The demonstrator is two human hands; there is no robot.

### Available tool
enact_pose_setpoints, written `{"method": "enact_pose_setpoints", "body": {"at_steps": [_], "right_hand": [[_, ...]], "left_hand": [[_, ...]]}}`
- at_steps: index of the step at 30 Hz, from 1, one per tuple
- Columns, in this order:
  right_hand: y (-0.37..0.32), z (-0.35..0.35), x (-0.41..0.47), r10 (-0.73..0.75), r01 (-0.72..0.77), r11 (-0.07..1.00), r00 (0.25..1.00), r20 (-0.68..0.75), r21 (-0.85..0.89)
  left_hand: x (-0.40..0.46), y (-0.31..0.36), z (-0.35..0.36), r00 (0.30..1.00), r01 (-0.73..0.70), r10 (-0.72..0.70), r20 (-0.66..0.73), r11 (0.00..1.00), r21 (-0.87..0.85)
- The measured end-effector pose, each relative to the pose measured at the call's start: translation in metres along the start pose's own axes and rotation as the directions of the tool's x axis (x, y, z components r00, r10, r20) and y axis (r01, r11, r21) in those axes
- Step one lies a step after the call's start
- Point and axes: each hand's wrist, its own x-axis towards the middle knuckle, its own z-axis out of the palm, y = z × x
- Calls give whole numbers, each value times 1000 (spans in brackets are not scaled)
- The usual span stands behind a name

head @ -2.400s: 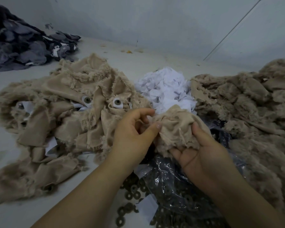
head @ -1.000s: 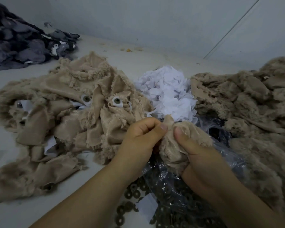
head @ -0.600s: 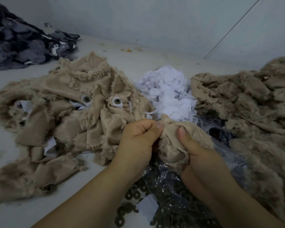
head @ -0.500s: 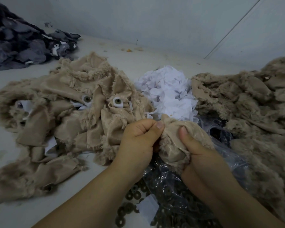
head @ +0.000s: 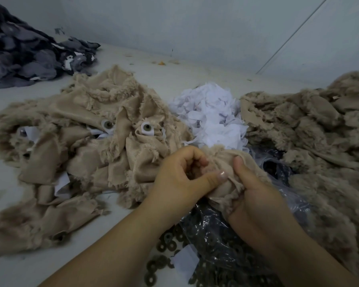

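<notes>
ok, left hand point(head: 180, 179) is curled, thumb pressing the plush piece point(head: 221, 162); right hand point(head: 255, 201) grips it bunched, just in front of the white scrap pile point(head: 211, 119). hold fabric taut under the thumb, push squarely, avoid trapping fur.

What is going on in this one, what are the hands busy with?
A person works a small beige plush piece with both hands. The right hand grips it from below, thumb on top; the left hand pinches its edge. On the person's left lies a beige pile with plastic eyes fitted, on the right another fur pile, behind the piece white scraps, and beneath the hands a plastic bag of dark washers.
</notes>
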Motion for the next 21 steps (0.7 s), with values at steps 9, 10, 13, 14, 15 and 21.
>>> {"method": "enact_pose_setpoints", "body": {"at_steps": [9, 10, 13, 14, 15, 21], "right_hand": [[0, -6, 7, -17, 18, 1000, 997, -80, 8], [0, -4, 7, -2, 2, 1000, 997, -72, 10], [-1, -4, 5, -13, 13, 1000, 1000, 1, -1], [-1, -2, 3, -19, 20, 999, 999, 45, -27], [0, -1, 1, -22, 27, 998, 996, 87, -65], [3, -1, -1, -40, 49, 995, 993, 107, -86]], "left_hand": [[2, -4, 2, 995, 71, -84, -53, 974, -214], [2, -4, 2, 994, 79, -93, -53, 972, -219], [3, -4, 2, 994, 73, -89, -58, 970, -233], [2, -4, 2, 995, 71, -87, -58, 969, -236], [2, -3, 1, 995, 71, -86, -57, 970, -231], [1, 0, 2, 998, 66, -67, -1, 981, -182]]}}
